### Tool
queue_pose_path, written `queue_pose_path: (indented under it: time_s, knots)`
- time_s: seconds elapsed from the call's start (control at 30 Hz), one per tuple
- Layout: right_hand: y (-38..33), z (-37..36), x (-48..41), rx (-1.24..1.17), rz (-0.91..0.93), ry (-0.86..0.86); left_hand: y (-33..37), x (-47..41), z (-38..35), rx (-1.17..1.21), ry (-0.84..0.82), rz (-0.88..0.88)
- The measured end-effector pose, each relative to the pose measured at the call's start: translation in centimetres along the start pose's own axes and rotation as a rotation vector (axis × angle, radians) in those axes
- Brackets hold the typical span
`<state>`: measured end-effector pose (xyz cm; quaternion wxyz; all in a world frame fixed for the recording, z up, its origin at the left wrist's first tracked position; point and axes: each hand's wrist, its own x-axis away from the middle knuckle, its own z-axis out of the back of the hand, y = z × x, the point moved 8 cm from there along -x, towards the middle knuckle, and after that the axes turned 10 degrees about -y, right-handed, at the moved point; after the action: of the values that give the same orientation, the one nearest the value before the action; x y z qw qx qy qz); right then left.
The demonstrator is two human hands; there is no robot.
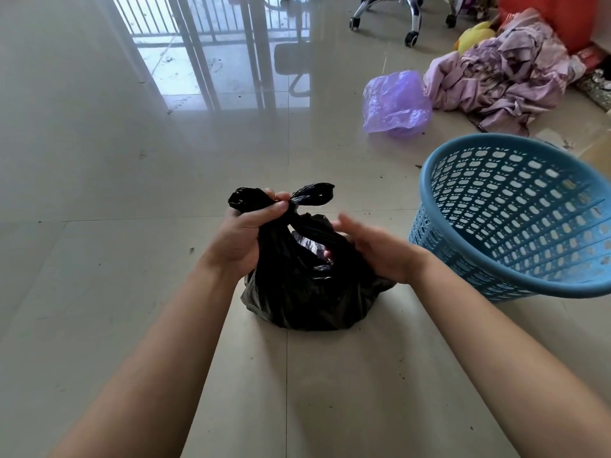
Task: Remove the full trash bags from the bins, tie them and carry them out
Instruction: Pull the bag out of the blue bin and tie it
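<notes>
Black bag (307,285) sits on the floor (99,226), just beside the empty blue bin (515,219). My left hand (244,233) pinches its twisted ears, my right hand (373,249) is loose-fingered alongside. I'd cinch that knot snug before lifting.

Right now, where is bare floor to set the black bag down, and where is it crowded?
Bare floor lies wide left of the black bag, up to the glass door. The right is crowded: the blue basket beside the bag, then purple bag, cloth pile and chair base behind.
</notes>
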<state>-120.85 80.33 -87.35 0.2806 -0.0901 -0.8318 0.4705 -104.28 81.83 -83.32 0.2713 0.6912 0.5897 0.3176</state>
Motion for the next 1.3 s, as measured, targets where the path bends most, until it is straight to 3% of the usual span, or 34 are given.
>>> queue_pose_path:
  time_s: [0.27,0.43,0.63,0.73,0.8,0.87,0.97,1.1,1.2,1.3]
  knots:
    - [-4.3,0.6,-1.1,-0.319,0.45,0.337,0.5,0.3,-2.8,-0.055,0.012,-0.045]
    - [-3.6,1.0,-1.9,-0.437,0.466,0.433,1.1,1.0,-1.7,-0.023,0.269,-0.219]
    - [-0.5,5.4,-0.9,-0.321,0.336,0.806,-2.0,3.1,2.3,0.147,0.571,-0.266]
    - [1.4,9.4,2.0,-0.427,0.295,1.058,-2.9,5.7,9.1,0.276,0.869,-0.244]
    - [2.7,10.5,3.0,-0.405,0.244,1.133,-3.2,8.3,13.1,0.294,1.055,-0.209]
    - [3.6,9.8,2.4,-0.374,0.275,1.105,-3.0,9.5,14.9,0.246,1.123,-0.217]
    - [2.9,8.8,1.9,-0.171,0.298,1.068,-2.4,8.8,14.0,0.054,1.074,-0.221]
    - [3.1,7.5,0.6,-0.076,0.064,0.705,-3.6,7.5,12.3,-0.16,1.009,-0.003]
    - [3.7,6.8,-0.1,0.281,-0.185,0.562,-6.0,7.3,11.5,-0.196,0.992,0.219]
    - [3.0,7.5,-1.0,0.763,-0.227,0.645,-5.2,6.2,10.0,-0.481,0.865,0.217]
